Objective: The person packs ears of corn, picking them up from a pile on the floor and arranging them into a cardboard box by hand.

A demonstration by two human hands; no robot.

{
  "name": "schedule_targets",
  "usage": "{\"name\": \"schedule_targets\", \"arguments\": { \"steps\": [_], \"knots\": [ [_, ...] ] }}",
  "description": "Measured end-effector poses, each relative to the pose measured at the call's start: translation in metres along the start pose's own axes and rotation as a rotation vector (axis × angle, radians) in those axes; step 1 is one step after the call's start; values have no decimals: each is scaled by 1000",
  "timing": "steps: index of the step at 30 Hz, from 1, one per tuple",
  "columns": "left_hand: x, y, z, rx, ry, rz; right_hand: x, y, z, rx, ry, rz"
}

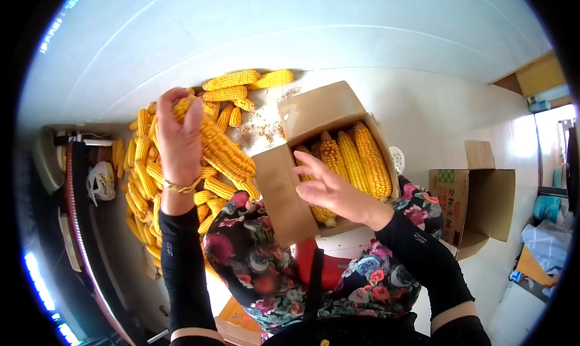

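My left hand point(180, 131) is closed round the upper end of a yellow corn cob point(225, 148), held tilted above a heap of cobs. Over the left part of an open cardboard box point(289, 194) hovers my right hand point(338, 192), fingers apart and nothing in them. Inside that box several corn cobs point(370, 159) lie side by side. The big pile of corn cobs point(142, 180) spreads over the floor to the left, behind and around my left forearm.
A second cardboard box point(459, 210) lies open at the right. Loose kernels point(263, 125) are scattered on the floor beside the first box. A white plastic bag point(100, 182) is at the far left. A red seat point(308, 264) shows between my legs.
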State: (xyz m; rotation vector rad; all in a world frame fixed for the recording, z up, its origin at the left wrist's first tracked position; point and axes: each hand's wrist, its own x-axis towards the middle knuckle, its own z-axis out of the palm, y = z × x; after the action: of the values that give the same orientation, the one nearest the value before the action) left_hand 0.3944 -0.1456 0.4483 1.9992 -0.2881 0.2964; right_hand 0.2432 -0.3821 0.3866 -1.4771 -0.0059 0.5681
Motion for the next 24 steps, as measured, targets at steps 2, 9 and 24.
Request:
{"name": "schedule_targets", "arguments": {
  "steps": [2,9,24],
  "knots": [
    [3,29,16,-5,-13,33,2,16,7,153,-29,-28],
    [-82,79,88,-84,318,360,-4,7,-22,967,-104,114],
    [-191,49,103,53,-723,252,15,103,5,-659,407,230]
  ]
}}
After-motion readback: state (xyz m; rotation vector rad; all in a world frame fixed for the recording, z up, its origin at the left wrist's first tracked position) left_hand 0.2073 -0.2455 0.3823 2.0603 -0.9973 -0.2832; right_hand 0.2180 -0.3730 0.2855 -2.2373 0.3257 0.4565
